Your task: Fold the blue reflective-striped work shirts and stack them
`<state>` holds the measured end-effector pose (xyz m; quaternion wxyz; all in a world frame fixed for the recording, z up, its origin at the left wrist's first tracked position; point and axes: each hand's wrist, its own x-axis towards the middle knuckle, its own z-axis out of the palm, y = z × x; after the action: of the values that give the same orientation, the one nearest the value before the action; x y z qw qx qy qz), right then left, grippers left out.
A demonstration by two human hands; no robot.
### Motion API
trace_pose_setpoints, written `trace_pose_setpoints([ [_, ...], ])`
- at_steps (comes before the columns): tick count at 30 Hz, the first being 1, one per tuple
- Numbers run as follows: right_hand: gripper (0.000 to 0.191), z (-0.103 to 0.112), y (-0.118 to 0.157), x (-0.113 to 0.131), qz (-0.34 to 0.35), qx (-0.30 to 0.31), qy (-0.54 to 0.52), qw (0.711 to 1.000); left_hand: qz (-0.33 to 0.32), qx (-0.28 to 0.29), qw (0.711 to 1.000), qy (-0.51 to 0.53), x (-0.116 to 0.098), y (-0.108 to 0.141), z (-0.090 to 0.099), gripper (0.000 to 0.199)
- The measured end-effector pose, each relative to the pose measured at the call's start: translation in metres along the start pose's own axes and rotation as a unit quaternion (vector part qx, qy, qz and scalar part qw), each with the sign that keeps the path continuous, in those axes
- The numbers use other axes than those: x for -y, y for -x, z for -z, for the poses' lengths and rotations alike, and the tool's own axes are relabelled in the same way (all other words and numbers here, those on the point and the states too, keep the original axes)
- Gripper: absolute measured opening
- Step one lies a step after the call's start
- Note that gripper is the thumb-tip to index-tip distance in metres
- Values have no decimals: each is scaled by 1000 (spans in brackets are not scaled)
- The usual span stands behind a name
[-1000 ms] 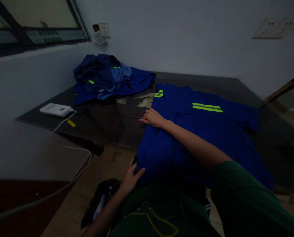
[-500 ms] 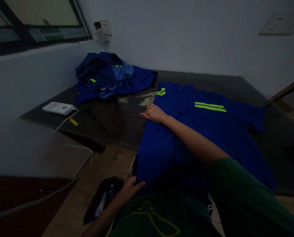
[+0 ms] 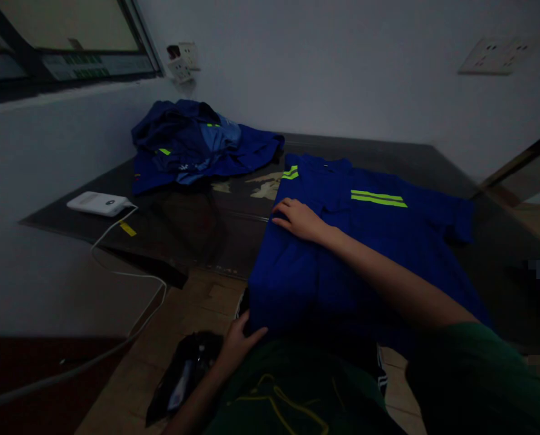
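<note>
While resting the right hand (image 3: 299, 220), fingers slightly apart, on the blue short-sleeved work shirt (image 3: 378, 232) near its left edge, touches the shirt's near-left corner with the left hand (image 3: 240, 341), thumb spread; cannot tell whether pinching cloth. Has the shirt laid across the dark table (image 3: 197, 226), crumpled blue clothes (image 3: 183, 142) beyond its left side.

The person's right hand (image 3: 300, 221), earlier curled at the side edge of the spread blue shirt (image 3: 364, 241), now lies farther in on the cloth with its fingers loosened and extended, and the green sleeve (image 3: 469, 368) of that arm has shifted outward with it.
</note>
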<state>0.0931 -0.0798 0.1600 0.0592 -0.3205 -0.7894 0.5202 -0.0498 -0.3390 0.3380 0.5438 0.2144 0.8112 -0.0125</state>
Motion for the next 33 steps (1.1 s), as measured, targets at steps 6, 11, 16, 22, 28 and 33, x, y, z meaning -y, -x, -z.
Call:
trace_pose_setpoints([
  [6, 50, -16, 51, 2, 16, 43, 2, 999, -51, -53, 996, -48, 8, -15, -13, 44],
  [11, 54, -11, 58, -6, 17, 3, -49, 999, -93, -107, 980, -142, -14, -4, 25, 30],
  [16, 44, 3, 77, -32, -61, -82, -81, 991, -194, -159, 948, -194, -78, -1, 67, 25],
  [22, 48, 22, 88, -79, -160, -80, -4, 984, -370, -50, 902, -217, -204, -95, 20, 25],
  [28, 43, 19, 83, -107, -187, -54, 60, 979, -321, -42, 862, -391, -240, -262, -36, 36],
  [33, 29, 0, 85, -114, -192, -86, 21, 977, -274, -45, 853, -442, -215, -330, -56, 37],
])
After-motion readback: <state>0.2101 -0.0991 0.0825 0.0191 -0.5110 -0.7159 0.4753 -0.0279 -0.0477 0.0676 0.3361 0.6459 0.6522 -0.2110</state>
